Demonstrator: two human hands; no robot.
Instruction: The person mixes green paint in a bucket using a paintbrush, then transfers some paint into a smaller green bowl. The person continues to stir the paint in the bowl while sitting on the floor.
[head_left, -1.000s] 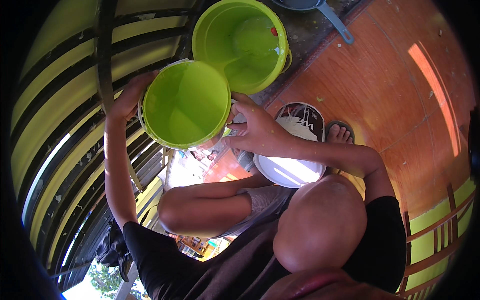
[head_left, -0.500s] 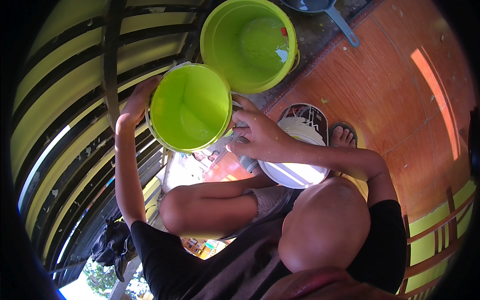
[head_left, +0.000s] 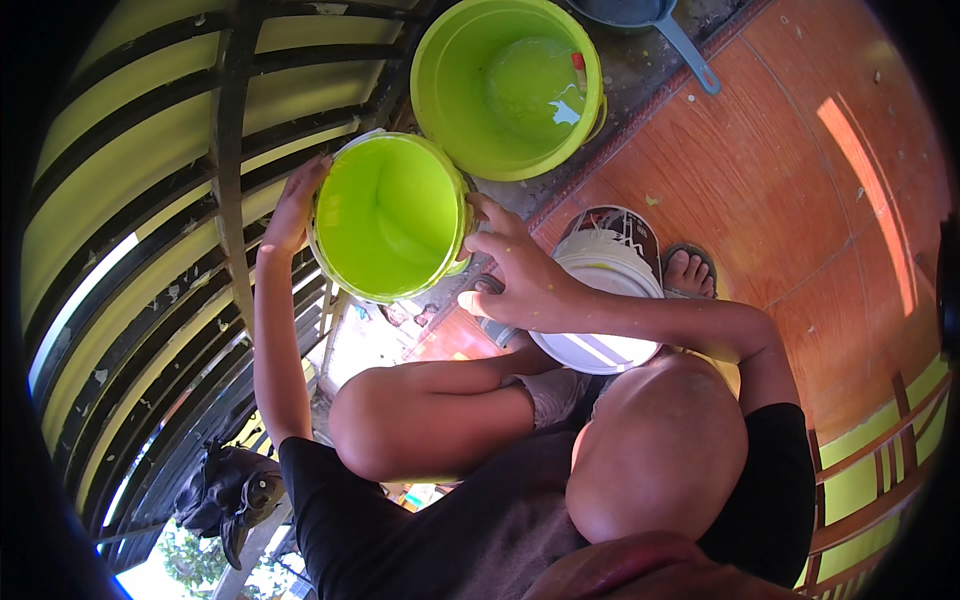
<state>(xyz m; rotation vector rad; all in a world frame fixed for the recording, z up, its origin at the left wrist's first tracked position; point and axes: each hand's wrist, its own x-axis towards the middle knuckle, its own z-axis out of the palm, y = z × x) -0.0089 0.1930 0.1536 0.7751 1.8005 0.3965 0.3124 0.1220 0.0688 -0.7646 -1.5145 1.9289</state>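
A small lime-green bucket [head_left: 385, 225] is held up in front of me, tilted so that its smooth inside faces me. My left hand [head_left: 295, 207] grips its left rim, the fingertips partly hidden behind the wall. On the opposite side, the fingers of my right hand [head_left: 523, 272] hold the right edge, with the thumb apart from it. Just beyond stands a larger yellow-green bucket [head_left: 440, 115], with a shallow shiny liquid at its bottom and a small red-topped thing [head_left: 578, 63] near its inner right wall.
A white pail [head_left: 600, 352] with a dark printed side is beneath my right forearm. A blue-grey long-handled dipper or pan [head_left: 690, 55] lies at the far right. Dark slatted bars [head_left: 230, 130] rise close on the left. Wood-patterned tiles [head_left: 760, 170] cover the floor at right.
The small bucket and my left hand have shifted slightly to the right in the picture, as have the things around them. Both hands keep their hold on the bucket.
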